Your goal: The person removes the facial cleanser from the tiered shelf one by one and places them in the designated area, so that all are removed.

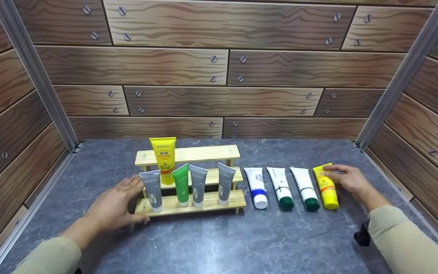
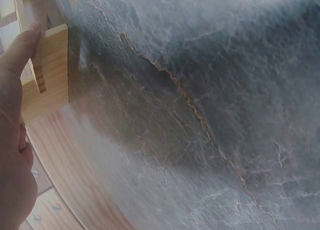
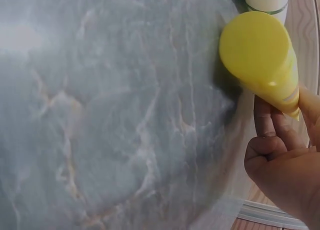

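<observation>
At the right-hand end of a row of tubes on a dark marbled tabletop [image 1: 211, 247], the person's right hand [image 1: 350, 180], followed from my remote seat, pinches the flat end of a yellow tube [image 1: 327, 190], thumb and fingers drawn in to the tube's thickness. The tube extends from the fingertips toward the person, cap nearest; I cannot tell whether that cap touches the tabletop. Left of this hand, past the yellow tube, I count a green-capped white tube [image 1: 304, 189], a second green-capped tube [image 1: 280, 189] and a blue-banded tube [image 1: 256, 188]. Well across to the left, the person's left hand [image 1: 110, 205] grips the near end of a three-step wooden rack [image 1: 203, 153], parted around it, thumb at the lowest step's front corner. On that step, a gray tube [image 1: 151, 190] stands cap-down beside this hand; farther right come a green tube [image 1: 181, 186] and two more gray tubes [image 1: 198, 186]. Behind them, on the middle step, I see an upright yellow tube [image 1: 164, 160].
</observation>
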The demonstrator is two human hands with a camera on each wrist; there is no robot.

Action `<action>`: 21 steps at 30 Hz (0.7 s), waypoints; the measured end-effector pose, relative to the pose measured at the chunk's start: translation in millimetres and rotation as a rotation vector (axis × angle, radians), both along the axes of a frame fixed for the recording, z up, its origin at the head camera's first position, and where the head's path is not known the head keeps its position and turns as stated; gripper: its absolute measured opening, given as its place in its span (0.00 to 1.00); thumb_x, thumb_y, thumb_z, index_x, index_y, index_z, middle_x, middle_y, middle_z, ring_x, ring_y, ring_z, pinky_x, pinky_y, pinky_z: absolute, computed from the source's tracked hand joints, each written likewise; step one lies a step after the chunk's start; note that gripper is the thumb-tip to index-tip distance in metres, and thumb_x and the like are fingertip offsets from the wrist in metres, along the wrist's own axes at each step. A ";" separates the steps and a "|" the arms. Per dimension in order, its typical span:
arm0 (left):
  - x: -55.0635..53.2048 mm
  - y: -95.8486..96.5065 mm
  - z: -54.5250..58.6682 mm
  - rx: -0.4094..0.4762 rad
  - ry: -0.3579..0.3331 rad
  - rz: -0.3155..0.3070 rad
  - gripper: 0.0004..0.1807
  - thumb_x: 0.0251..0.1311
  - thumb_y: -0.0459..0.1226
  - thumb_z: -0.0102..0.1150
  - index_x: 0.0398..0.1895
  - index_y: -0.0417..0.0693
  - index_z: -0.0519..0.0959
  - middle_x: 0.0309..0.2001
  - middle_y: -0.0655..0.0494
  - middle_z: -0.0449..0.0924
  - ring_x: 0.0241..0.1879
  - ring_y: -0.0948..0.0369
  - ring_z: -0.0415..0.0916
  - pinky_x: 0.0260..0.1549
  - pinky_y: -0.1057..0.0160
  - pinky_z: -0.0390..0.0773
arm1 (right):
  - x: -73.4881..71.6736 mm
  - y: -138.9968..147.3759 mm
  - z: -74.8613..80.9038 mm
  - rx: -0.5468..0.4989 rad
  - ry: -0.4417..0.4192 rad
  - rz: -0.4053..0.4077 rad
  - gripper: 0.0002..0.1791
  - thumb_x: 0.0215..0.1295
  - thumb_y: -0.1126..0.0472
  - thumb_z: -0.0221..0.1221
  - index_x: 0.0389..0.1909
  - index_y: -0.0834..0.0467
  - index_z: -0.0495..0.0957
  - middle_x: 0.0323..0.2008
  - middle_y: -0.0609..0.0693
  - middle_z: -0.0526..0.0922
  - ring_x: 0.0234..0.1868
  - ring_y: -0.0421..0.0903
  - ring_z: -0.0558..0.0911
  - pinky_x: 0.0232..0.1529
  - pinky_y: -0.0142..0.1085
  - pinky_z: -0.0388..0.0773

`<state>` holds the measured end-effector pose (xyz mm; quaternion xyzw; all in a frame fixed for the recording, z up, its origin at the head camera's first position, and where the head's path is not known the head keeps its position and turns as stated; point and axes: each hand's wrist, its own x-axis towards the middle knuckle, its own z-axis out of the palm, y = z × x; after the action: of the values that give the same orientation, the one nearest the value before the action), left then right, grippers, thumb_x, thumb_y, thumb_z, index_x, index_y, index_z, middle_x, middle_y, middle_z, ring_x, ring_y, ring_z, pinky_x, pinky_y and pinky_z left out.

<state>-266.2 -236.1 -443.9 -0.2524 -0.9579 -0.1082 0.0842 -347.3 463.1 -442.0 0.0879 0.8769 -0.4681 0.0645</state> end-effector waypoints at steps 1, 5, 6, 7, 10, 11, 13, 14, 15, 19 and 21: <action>0.2 -0.1 -0.2 0.001 -0.001 0.000 0.59 0.51 0.63 0.77 0.77 0.34 0.68 0.78 0.34 0.62 0.75 0.34 0.62 0.73 0.33 0.62 | -0.2 -0.6 -1.2 -0.005 0.000 -0.002 0.32 0.79 0.49 0.61 0.75 0.63 0.71 0.76 0.70 0.63 0.54 0.47 0.76 0.49 0.35 0.81; 0.0 0.0 -0.6 0.002 0.013 -0.007 0.58 0.51 0.63 0.77 0.76 0.33 0.69 0.77 0.34 0.64 0.75 0.35 0.63 0.74 0.35 0.63 | -0.7 -2.9 -4.8 -0.009 -0.010 -0.010 0.32 0.79 0.49 0.61 0.75 0.63 0.72 0.75 0.70 0.65 0.52 0.47 0.77 0.47 0.35 0.80; -0.2 0.1 -0.7 0.003 0.020 -0.009 0.58 0.51 0.63 0.78 0.75 0.33 0.69 0.77 0.34 0.64 0.75 0.36 0.63 0.74 0.35 0.63 | -0.8 -3.5 -5.1 -0.005 -0.014 -0.011 0.32 0.79 0.49 0.61 0.75 0.63 0.71 0.75 0.70 0.64 0.52 0.48 0.77 0.47 0.35 0.80; -0.3 0.2 -0.7 0.004 0.025 -0.013 0.58 0.51 0.63 0.78 0.75 0.32 0.70 0.76 0.34 0.65 0.75 0.36 0.63 0.74 0.36 0.63 | -0.8 -4.0 -5.4 -0.002 -0.020 -0.011 0.32 0.79 0.49 0.61 0.75 0.63 0.71 0.75 0.70 0.64 0.53 0.48 0.77 0.47 0.35 0.80; -0.1 0.5 -0.5 0.010 0.033 -0.018 0.57 0.51 0.62 0.78 0.74 0.32 0.70 0.76 0.34 0.65 0.75 0.36 0.64 0.75 0.37 0.63 | -1.0 -4.6 -5.8 0.008 -0.034 -0.015 0.33 0.80 0.48 0.60 0.76 0.63 0.70 0.77 0.71 0.61 0.57 0.51 0.76 0.48 0.35 0.80; 0.0 0.6 -0.4 0.010 0.029 -0.014 0.57 0.51 0.62 0.78 0.75 0.32 0.70 0.76 0.34 0.65 0.75 0.36 0.64 0.75 0.37 0.63 | -1.2 -4.8 -6.0 0.010 -0.036 -0.016 0.33 0.80 0.48 0.60 0.77 0.63 0.69 0.77 0.71 0.61 0.57 0.51 0.76 0.48 0.34 0.80; 0.3 0.5 0.2 0.010 0.018 -0.008 0.58 0.51 0.62 0.78 0.75 0.32 0.69 0.77 0.34 0.63 0.76 0.36 0.63 0.74 0.36 0.63 | -1.4 -4.9 -6.2 0.005 -0.037 -0.021 0.34 0.80 0.48 0.60 0.77 0.63 0.69 0.77 0.71 0.62 0.56 0.51 0.76 0.48 0.34 0.80; 0.4 0.6 0.5 0.010 0.013 -0.005 0.58 0.51 0.62 0.78 0.75 0.32 0.69 0.77 0.34 0.63 0.76 0.35 0.62 0.74 0.35 0.63 | -1.5 -4.7 -6.6 0.003 -0.036 -0.025 0.34 0.79 0.48 0.60 0.77 0.63 0.69 0.77 0.71 0.62 0.55 0.50 0.76 0.47 0.34 0.80; 0.4 0.6 0.7 0.009 0.008 -0.002 0.58 0.51 0.62 0.78 0.76 0.33 0.69 0.77 0.34 0.62 0.76 0.35 0.62 0.74 0.35 0.63 | -1.5 -4.4 -7.0 0.001 -0.035 -0.030 0.34 0.79 0.48 0.60 0.77 0.63 0.69 0.76 0.70 0.63 0.54 0.49 0.77 0.47 0.34 0.80; 0.9 0.8 1.0 0.007 -0.006 0.000 0.58 0.52 0.62 0.77 0.76 0.33 0.68 0.78 0.35 0.61 0.76 0.35 0.61 0.74 0.35 0.62 | -1.2 -2.7 -8.9 -0.005 -0.030 -0.049 0.35 0.79 0.48 0.61 0.77 0.63 0.69 0.74 0.69 0.66 0.50 0.46 0.78 0.45 0.34 0.81; 1.3 0.8 0.7 0.005 -0.007 0.001 0.58 0.52 0.62 0.77 0.76 0.33 0.68 0.78 0.35 0.61 0.76 0.35 0.61 0.74 0.35 0.62 | -1.5 -1.4 -10.5 0.003 -0.026 -0.051 0.35 0.79 0.48 0.61 0.77 0.63 0.68 0.74 0.69 0.67 0.49 0.45 0.79 0.44 0.34 0.82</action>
<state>-265.0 -235.3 -443.2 -0.2514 -0.9580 -0.1115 0.0817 -348.7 461.7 -452.5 0.1163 0.8743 -0.4669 0.0641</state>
